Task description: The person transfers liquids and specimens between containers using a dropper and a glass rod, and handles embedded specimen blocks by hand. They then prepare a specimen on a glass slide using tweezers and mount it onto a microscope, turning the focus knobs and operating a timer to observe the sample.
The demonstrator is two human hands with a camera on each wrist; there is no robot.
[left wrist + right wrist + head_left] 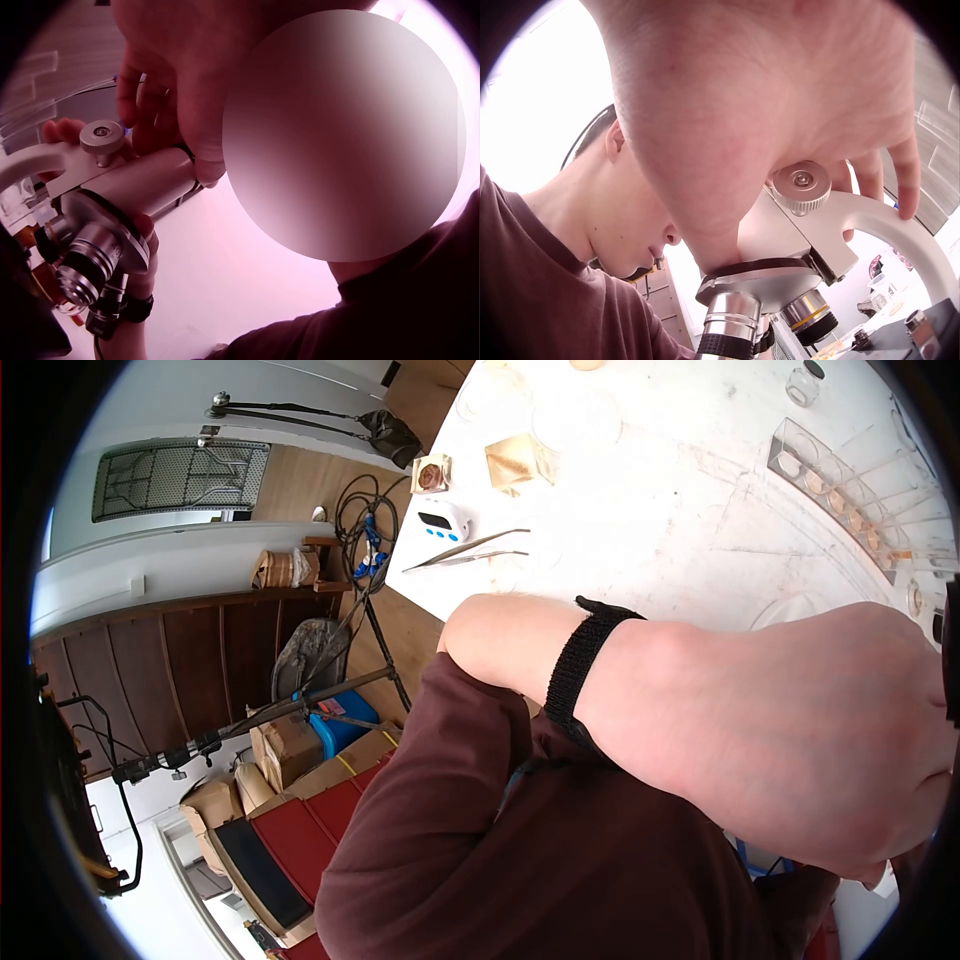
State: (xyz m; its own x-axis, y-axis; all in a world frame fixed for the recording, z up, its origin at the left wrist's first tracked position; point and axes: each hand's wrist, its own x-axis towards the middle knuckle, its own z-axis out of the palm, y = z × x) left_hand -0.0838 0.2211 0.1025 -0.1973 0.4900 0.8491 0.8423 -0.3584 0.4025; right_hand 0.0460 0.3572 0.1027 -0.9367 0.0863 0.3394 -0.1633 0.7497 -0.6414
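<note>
A white microscope (146,184) with metal objective lenses (90,259) and a round knob (101,139) fills the left of the left wrist view. My left hand (780,730), a black strap on its wrist, reaches across the head view to the right edge. Its thumb and curled fingers are around the microscope's eyepiece end in the left wrist view. Over the microscope head spreads my right hand (772,97), thumb down by the nosepiece (769,281) and fingers behind the knob and arm. A person's head is close to the eyepiece end.
On the white table (640,530) lie tweezers (470,550), a white timer (440,520), small wooden blocks (520,463) and a clear rack (835,500) with tubes. A lidded glass jar (803,384) stands at the far side. Cables (365,510) and cardboard boxes (285,750) are beside the table.
</note>
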